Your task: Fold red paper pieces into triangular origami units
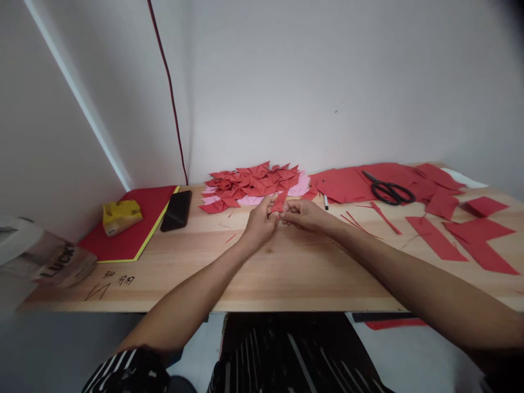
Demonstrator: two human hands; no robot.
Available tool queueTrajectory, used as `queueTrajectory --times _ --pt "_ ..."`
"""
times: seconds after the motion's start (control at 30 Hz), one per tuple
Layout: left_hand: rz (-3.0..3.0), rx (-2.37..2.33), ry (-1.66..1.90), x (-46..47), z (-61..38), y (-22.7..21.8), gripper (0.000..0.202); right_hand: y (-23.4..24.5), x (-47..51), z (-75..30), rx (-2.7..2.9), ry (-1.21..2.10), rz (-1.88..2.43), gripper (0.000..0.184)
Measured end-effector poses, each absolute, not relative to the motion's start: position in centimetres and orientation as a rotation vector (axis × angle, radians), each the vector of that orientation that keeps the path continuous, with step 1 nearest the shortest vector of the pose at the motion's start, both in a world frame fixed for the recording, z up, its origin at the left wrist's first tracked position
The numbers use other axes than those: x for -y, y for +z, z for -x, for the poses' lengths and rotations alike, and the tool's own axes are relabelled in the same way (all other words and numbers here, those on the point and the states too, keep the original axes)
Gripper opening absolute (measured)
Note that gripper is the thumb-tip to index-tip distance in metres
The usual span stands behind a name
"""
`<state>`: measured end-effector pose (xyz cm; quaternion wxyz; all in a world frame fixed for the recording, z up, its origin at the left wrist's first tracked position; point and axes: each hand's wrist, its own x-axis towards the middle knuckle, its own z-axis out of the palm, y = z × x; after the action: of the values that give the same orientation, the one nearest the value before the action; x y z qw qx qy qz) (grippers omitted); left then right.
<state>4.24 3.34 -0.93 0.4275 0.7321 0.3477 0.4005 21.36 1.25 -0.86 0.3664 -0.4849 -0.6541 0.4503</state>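
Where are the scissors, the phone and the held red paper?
Scissors (378,183): head view, near where handles and blades meet.
Phone (176,210): head view, middle of its dark upper face.
Held red paper (280,202): head view, its exposed middle.

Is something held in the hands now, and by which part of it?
Yes, a folded red paper: the left hand pinches its left side, the right hand its lower right; exact contact is partly hidden.

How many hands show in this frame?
2: the left hand and the right hand, both holding the small folded red paper, in front of the paper heap.
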Motion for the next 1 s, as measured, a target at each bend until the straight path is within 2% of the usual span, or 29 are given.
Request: queueTrajectory --times 0.6,0.77,1.0 --pt "-1.931 -0.835 0.972 -3.32 -4.05 -1.23 0.030 -0.34 -1.07 -21.58 1.818 1.038 1.230 0.023" --pt "-1.707 -0.746 0.942 -3.50 -4.24 -1.42 0.036 -0.32 -1.01 -21.58 1.833 1.040 1.237 0.023" --pt "-1.579 -0.720 0.906 -3.80 -4.15 -1.79 0.027 0.04 -0.95 -21.48 1.828 1.101 1.242 0.018"
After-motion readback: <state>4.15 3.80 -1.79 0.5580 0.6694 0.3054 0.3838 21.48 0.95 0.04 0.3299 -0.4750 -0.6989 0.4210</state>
